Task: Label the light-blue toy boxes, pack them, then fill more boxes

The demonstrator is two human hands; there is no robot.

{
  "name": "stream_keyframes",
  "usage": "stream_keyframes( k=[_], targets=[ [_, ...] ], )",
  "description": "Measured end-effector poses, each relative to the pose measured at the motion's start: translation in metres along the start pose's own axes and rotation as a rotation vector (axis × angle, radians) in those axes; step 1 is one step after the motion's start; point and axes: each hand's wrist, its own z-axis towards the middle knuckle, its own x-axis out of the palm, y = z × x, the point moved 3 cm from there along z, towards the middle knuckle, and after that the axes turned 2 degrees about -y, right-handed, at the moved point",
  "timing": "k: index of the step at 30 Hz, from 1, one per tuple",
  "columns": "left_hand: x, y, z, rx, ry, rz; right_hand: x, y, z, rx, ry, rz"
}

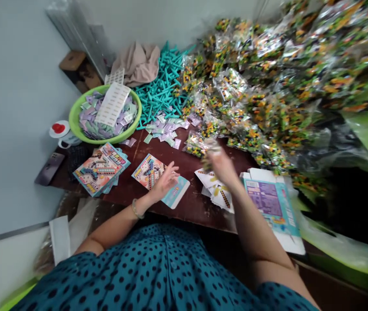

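Note:
My left hand (166, 180) lies with fingers spread on a colourful printed card (160, 180) on the dark wooden table (190, 205). My right hand (220, 165) is raised above a small pile of white printed cards (216, 189) and is blurred; it is closed on a small clear bag of coloured pieces (210, 152). A stack of the same printed cards (101, 169) sits to the left. A huge heap of filled clear bags (268, 86) covers the table's right and back.
A green basin (104, 113) of lilac packets with a white sheet stands at back left. Teal plastic sticks (162, 88) are heaped behind it, with loose lilac packets (166, 129) in front. A flat box (273, 207), a phone (49, 168) and a mug (63, 134) lie at the edges.

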Motion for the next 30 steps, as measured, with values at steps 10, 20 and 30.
stream_keyframes(
  k=[10,20,30],
  targets=[
    [-0.055,-0.015,-0.046,-0.736,0.353,-0.261,0.162,0.074,0.197,-0.307,0.144,-0.489],
    [-0.068,-0.033,-0.026,-0.373,-0.083,-0.222,0.129,0.073,0.176,-0.293,-0.046,-0.324],
    [-0.023,-0.023,-0.013,-0.318,0.018,-0.416,0.099,0.071,-0.093,-0.87,0.034,-0.126]
  ],
)
